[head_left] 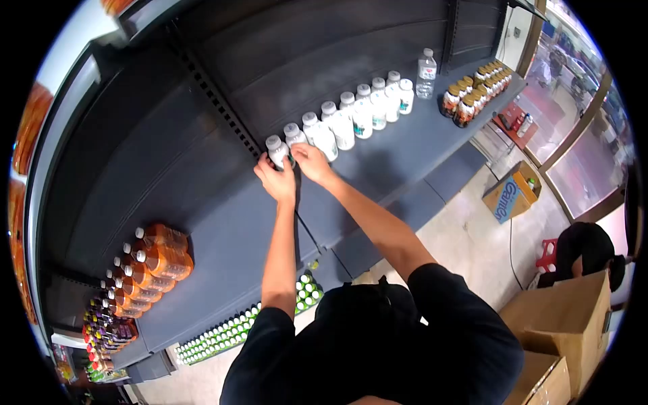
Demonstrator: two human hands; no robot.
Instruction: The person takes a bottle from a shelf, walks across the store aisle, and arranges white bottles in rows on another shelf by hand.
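A row of white bottles (342, 128) with pale caps stands along the back of the grey shelf. At the left end of this row, my left hand (277, 179) is closed around the end white bottle (275, 146), thumb on one side and fingers on the other. Close beside it, my right hand (313, 164) has its fingers bent against the lower part of the neighbouring white bottle (294, 132). The right fingertips are partly hidden between the two bottles.
A clear water bottle (426, 74) and gold-capped bottles (466, 101) stand to the right. Orange drink bottles (152, 270) are at left. Green bottles with white caps (226, 334) sit below the shelf edge. Cardboard boxes (563, 310) and a crouching person (587, 250) are at right.
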